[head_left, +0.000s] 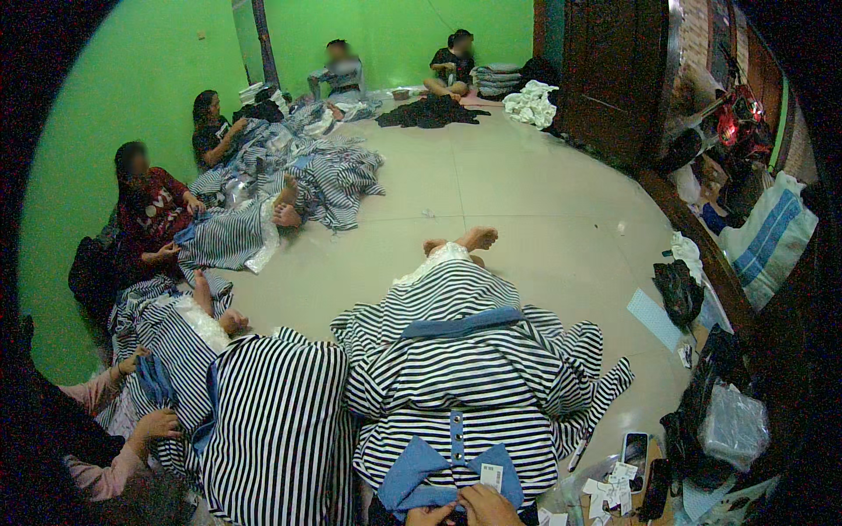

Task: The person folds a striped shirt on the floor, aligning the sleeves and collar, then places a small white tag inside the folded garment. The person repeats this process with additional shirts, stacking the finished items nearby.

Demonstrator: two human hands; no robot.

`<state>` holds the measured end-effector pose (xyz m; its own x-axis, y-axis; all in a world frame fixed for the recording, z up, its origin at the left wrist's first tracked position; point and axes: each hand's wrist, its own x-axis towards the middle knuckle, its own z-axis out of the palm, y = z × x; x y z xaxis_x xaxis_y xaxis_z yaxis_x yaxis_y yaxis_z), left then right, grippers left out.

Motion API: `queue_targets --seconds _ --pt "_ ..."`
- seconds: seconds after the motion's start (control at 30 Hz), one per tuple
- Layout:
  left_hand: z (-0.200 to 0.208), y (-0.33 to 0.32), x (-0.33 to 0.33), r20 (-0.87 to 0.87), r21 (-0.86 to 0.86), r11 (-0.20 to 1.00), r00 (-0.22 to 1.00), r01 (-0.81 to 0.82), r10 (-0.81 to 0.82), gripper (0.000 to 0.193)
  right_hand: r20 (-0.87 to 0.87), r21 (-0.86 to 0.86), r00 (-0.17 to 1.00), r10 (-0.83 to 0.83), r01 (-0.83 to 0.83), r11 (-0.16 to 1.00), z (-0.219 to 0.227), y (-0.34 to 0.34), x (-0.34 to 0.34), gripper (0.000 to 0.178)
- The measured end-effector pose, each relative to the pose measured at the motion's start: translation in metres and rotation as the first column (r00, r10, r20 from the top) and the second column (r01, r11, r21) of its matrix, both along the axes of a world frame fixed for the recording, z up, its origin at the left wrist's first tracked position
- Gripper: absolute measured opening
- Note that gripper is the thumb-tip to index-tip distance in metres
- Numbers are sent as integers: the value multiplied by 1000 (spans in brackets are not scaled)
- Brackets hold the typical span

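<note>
A black-and-white striped shirt with a blue denim collar and a short buttoned denim placket lies spread over my legs. At the lower edge, my left hand is closed on the near edge of the collar. Close beside it, my right hand pinches the same collar, fingers pressed together. A white paper tag stands just above my right fingers, against the denim. Whether my fingers grip the tag itself is hidden. More striped cloth with a denim band lies farther down my legs.
To my left is a striped garment pile, and a co-worker's hands hold denim there. More seated people work among garments along the green wall. On my right lie loose white tags, a phone and black plastic bags.
</note>
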<state>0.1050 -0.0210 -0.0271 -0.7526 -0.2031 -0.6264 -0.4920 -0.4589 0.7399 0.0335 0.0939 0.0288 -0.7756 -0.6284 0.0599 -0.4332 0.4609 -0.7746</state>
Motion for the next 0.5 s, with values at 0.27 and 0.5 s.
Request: queue_targets --seconds 0.27,0.5 --pt "-11 -2 5 -54 -11 1000 998 14 -14 15 -74 -96 997 5 -12 995 -9 -3 3 7" --pt "-13 -2 6 -41 -4 1000 999 26 -27 15 -5 -99 999 -38 38 994 -20 -2 6 10"
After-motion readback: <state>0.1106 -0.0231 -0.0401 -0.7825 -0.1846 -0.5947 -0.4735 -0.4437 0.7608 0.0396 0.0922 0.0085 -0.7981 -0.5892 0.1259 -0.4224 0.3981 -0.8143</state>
